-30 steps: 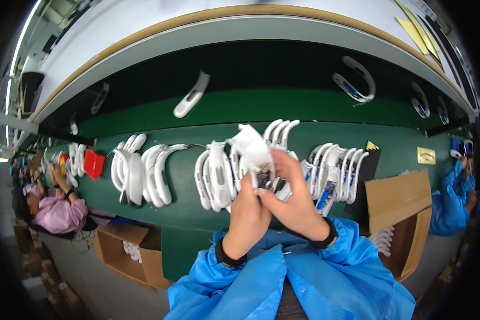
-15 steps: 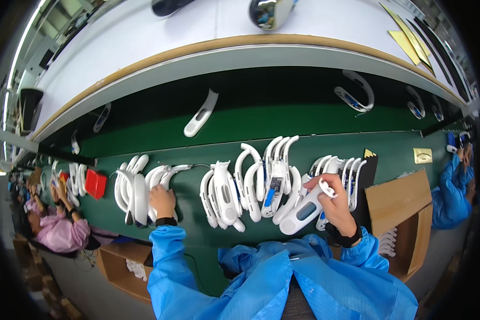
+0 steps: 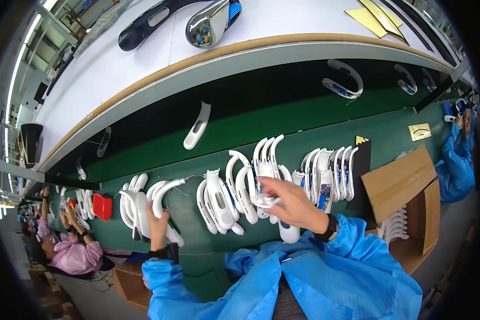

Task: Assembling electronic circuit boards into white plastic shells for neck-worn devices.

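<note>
My left hand [image 3: 157,226] is closed around a white curved plastic housing [image 3: 174,233] at the right side of the left-hand pile. A thin cable trails from the top of this pile. In my right hand [image 3: 298,207] is another white curved housing [image 3: 289,233], its rounded lower end showing below my palm and its thin curved end beside my fingertips. My right hand hides its middle. It is held over the central group of white curved housings [image 3: 245,197]. Beside that group, to its left, several more white housings [image 3: 216,200] lie close together.
Right of centre, a row of white housings [image 3: 325,176] shows blue parts and circuit boards inside. A black strip [image 3: 361,170] and an open cardboard box [image 3: 402,178] stand beyond it. A red bin [image 3: 102,207] is at left. A raised shelf [image 3: 282,50] spans the back. Co-workers sit on both sides.
My right hand has moved left with its housing and turned its back upward, now over the central group. My left hand has drawn nearer and grips a housing. The whole view has tilted slightly.
</note>
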A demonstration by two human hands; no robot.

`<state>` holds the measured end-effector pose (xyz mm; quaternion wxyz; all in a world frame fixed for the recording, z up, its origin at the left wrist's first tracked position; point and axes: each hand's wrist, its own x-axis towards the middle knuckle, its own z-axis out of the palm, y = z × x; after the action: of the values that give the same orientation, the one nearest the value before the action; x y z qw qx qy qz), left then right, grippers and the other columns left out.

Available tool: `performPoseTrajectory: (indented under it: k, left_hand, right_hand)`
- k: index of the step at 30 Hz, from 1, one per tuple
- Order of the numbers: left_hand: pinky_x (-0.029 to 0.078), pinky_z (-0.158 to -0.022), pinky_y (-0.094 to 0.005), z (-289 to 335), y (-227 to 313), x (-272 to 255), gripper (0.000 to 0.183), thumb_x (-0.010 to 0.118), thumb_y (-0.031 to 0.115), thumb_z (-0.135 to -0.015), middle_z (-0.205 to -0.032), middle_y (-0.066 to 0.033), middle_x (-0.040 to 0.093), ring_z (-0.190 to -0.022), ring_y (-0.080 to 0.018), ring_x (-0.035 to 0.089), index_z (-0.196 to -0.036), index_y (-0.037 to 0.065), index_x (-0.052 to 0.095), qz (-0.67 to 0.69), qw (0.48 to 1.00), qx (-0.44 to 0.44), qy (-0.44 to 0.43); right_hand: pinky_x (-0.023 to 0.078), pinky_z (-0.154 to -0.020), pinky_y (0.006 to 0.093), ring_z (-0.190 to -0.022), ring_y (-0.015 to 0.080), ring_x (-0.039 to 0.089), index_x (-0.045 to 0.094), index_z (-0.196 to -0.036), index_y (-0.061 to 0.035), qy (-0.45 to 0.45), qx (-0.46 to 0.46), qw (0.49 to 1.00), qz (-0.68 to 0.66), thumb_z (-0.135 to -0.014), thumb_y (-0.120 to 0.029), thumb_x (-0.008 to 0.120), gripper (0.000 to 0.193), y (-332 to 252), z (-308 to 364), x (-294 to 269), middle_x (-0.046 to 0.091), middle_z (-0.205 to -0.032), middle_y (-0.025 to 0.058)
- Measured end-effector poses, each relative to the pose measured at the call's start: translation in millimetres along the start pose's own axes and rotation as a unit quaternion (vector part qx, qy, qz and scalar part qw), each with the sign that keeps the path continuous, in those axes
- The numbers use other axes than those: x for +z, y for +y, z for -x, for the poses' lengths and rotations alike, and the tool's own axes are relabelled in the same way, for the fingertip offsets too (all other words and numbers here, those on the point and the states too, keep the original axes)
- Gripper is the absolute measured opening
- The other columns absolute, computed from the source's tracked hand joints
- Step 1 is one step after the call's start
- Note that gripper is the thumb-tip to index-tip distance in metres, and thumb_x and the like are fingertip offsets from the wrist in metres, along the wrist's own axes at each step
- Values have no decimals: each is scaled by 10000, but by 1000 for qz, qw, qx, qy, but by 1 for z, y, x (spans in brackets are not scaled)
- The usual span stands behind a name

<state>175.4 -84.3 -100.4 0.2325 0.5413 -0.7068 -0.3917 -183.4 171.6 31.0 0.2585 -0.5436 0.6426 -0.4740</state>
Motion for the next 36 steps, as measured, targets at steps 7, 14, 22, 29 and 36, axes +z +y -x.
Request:
performPoseTrajectory:
  k: [7,14,22,29,36]
  left_hand:
    - [488,-580,-298,77,211,13,710,468,51,-808,-853,-80,485,-644,-174,557,-1409,141,101,184,947,-123,-231]
    - [484,-565,-302,89,258,34,666,448,93,-852,-853,-91,494,-625,-172,572,-1404,105,76,91,924,-127,-349]
    - [499,-570,-315,81,298,54,660,471,94,-867,-1007,-143,487,-639,-177,579,-1399,109,80,-2,873,-108,-476]
    - [503,-611,-315,84,310,63,668,491,82,-852,-1050,-150,483,-678,-191,582,-1393,114,101,-6,861,-125,-493]
    - [439,-819,-335,68,326,63,661,505,144,-815,-1104,-201,491,-919,-277,561,-1376,103,159,-169,814,-4,-556]
  right_hand:
    - [450,-645,444,-720,377,593,201,-1385,-63,-89,37,995,-25,-829,-193,553,671,-10,-31,34,603,-862,228]
    - [455,-513,408,-641,329,606,216,-1372,-34,-55,46,997,30,-858,-244,525,636,14,-8,24,605,-774,195]
    - [453,-554,430,-682,353,608,317,-1316,-104,-59,130,989,42,-885,-283,499,502,23,20,12,619,-805,192]
    - [447,-570,454,-679,366,600,378,-1237,-77,-32,176,984,-24,-890,-265,483,408,31,27,5,621,-837,196]
    - [438,-558,455,-659,356,591,451,-1112,-97,-33,160,986,-10,-882,-280,496,298,45,38,16,619,-819,160]
